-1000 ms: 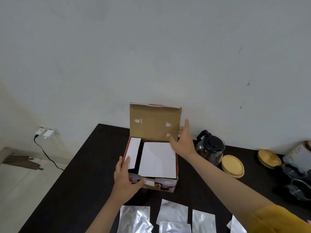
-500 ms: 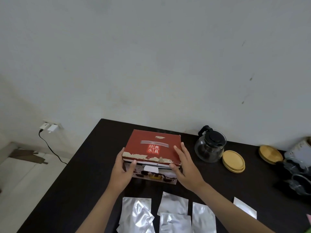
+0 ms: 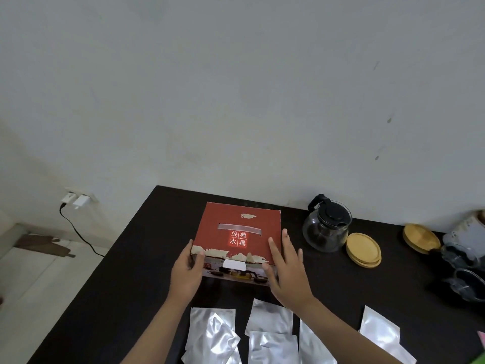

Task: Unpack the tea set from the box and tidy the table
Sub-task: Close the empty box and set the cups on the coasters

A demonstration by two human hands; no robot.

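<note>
A red tea-set box (image 3: 237,232) with white Chinese lettering lies closed on the black table (image 3: 136,258). My left hand (image 3: 186,271) grips its front left corner, thumb on the lid's edge and fingers on the side. My right hand (image 3: 286,266) lies with straight fingers over the lid's front right corner. A glass teapot (image 3: 326,228) with a black lid and handle stands to the right of the box. Two wooden lids (image 3: 363,249) lie stacked beside the pot, and another wooden lid (image 3: 421,239) lies further right.
Several silver foil pouches (image 3: 270,334) lie along the table's front edge, near my arms. Dark glass cups (image 3: 462,261) and a pale canister (image 3: 469,229) crowd the far right. The wall runs directly behind the table. A charger and cable (image 3: 78,224) hang at the left wall.
The box lid, upright a second ago, has been folded down and is closed. My right hand came from the lid's back edge onto its front right corner; my left hand stayed at the front left corner.
</note>
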